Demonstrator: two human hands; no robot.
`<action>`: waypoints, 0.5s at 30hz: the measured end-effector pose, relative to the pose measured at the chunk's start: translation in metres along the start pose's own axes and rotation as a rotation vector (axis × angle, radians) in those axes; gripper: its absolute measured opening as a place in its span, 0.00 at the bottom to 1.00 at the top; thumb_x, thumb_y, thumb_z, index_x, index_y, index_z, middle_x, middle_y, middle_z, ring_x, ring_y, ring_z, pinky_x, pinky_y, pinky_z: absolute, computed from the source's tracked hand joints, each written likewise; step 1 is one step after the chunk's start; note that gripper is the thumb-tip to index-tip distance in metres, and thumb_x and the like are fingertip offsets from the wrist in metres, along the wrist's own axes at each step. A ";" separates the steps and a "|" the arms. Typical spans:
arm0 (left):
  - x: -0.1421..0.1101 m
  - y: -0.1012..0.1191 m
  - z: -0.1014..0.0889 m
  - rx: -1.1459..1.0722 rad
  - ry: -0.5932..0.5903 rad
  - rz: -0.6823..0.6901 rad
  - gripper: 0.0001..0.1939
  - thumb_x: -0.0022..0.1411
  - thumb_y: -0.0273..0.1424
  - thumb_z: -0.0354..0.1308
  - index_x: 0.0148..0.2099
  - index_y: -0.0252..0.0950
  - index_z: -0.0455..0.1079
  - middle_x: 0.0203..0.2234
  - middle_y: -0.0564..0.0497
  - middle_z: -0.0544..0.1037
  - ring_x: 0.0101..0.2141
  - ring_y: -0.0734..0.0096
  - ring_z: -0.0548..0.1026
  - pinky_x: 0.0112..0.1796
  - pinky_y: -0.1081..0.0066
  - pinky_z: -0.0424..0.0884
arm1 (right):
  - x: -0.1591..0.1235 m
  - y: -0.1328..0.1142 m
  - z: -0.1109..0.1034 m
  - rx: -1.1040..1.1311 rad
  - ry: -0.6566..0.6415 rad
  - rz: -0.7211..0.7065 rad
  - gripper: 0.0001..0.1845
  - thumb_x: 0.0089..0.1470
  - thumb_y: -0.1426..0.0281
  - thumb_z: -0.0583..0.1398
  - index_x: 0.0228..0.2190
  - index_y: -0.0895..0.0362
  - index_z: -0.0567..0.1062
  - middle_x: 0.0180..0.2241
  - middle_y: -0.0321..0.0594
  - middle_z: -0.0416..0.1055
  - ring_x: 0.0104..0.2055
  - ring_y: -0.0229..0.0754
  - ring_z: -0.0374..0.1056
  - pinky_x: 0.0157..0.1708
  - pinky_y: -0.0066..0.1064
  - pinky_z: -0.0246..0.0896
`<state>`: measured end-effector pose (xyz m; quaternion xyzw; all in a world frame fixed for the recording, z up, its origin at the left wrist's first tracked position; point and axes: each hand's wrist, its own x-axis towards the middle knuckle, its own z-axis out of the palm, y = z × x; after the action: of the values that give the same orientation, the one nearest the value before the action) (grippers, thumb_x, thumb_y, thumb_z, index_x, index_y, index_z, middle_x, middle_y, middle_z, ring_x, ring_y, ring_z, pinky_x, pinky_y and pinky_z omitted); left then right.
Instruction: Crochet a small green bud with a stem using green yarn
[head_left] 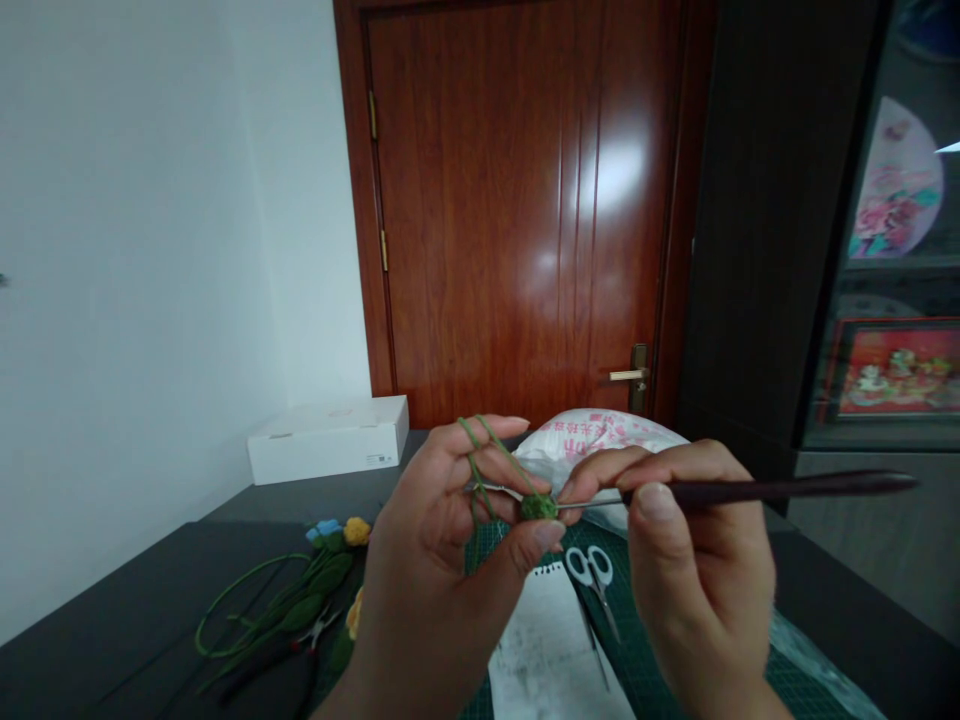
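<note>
My left hand (457, 540) pinches a small piece of green crochet work (538, 507) between thumb and fingers. Green yarn (471, 435) loops around its raised index finger and runs down to the piece. In my right hand (697, 560) is a crochet hook (780, 488) with a dark handle, gripped between thumb and fingers. The hook's thin metal shaft points left and meets the green piece. Its tip is partly hidden by the work and my left fingers. Both hands are close together above the table.
Below lie a green cutting mat (795, 660), a written notepad (551, 650) and white-handled scissors (596, 580). Crocheted flowers (341, 533) and dark-handled pliers (300, 645) are at left. Behind stand a white box (330, 440) and a white plastic bag (600, 432).
</note>
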<state>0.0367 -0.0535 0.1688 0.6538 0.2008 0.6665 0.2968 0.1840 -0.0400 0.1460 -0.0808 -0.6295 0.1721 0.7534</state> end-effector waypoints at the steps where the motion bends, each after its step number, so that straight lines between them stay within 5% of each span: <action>1: 0.000 0.001 0.000 0.006 -0.002 -0.008 0.25 0.54 0.19 0.71 0.53 0.40 0.71 0.33 0.55 0.81 0.34 0.71 0.82 0.36 0.76 0.81 | 0.000 -0.002 -0.001 -0.038 -0.008 -0.018 0.06 0.69 0.74 0.55 0.40 0.53 0.71 0.35 0.36 0.78 0.35 0.39 0.75 0.38 0.35 0.71; 6: 0.003 0.004 -0.002 0.034 -0.015 -0.041 0.27 0.51 0.19 0.73 0.52 0.38 0.72 0.31 0.54 0.81 0.33 0.69 0.82 0.34 0.74 0.81 | 0.002 -0.005 -0.007 -0.161 -0.049 -0.081 0.06 0.65 0.76 0.58 0.39 0.53 0.72 0.35 0.36 0.78 0.37 0.40 0.76 0.39 0.36 0.72; 15: 0.004 0.003 -0.003 -0.149 -0.061 -0.117 0.26 0.53 0.19 0.72 0.52 0.41 0.72 0.31 0.54 0.80 0.30 0.68 0.81 0.34 0.69 0.82 | 0.000 -0.003 0.004 -0.002 0.006 -0.049 0.05 0.66 0.74 0.59 0.39 0.52 0.73 0.34 0.36 0.78 0.33 0.39 0.76 0.34 0.35 0.74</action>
<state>0.0333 -0.0528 0.1741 0.6371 0.1794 0.6410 0.3887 0.1808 -0.0431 0.1482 -0.0667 -0.6291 0.1529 0.7592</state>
